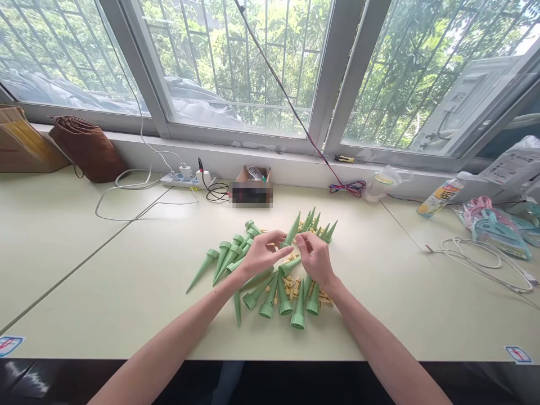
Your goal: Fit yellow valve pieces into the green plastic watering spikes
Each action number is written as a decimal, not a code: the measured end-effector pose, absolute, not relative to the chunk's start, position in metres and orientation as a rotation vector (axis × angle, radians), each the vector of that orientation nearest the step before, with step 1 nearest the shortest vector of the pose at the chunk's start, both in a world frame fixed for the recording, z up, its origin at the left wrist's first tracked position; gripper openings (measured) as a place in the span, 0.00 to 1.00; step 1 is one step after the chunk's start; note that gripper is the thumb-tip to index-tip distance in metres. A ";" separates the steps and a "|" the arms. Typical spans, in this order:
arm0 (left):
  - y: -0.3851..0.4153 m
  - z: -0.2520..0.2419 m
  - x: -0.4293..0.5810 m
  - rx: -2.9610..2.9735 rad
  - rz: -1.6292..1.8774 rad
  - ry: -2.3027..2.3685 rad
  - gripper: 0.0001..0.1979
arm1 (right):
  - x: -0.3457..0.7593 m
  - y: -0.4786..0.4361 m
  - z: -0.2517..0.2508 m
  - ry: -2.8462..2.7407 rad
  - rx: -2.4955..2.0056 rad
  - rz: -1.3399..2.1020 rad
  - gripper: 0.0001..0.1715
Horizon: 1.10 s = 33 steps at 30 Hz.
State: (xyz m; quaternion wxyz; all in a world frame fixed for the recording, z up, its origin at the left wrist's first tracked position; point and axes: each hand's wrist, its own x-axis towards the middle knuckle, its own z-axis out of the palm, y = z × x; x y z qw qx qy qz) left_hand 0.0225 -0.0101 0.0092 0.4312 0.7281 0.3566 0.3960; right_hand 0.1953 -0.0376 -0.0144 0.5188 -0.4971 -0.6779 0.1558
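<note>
My left hand is closed, its thumb and fingers around the wide end of a green plastic spike that points up and away. Close beside it, my right hand pinches a small yellow plastic piece at the fingertips, partly hidden. Several capped green spikes lie left of my hands. Nearer the table edge are several uncapped green spikes with open wide ends. Small yellow pieces are heaped among them. Behind my right hand, several more spikes stand with tips up.
Along the window sill are a power strip, a small cardboard box and a plastic cup. A spray can, hangers and a white cable lie right. A brown bag sits at the far left.
</note>
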 end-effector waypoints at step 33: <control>-0.004 0.006 0.018 1.642 0.964 0.832 0.21 | 0.194 -0.041 -0.011 -1.568 -1.074 0.848 0.18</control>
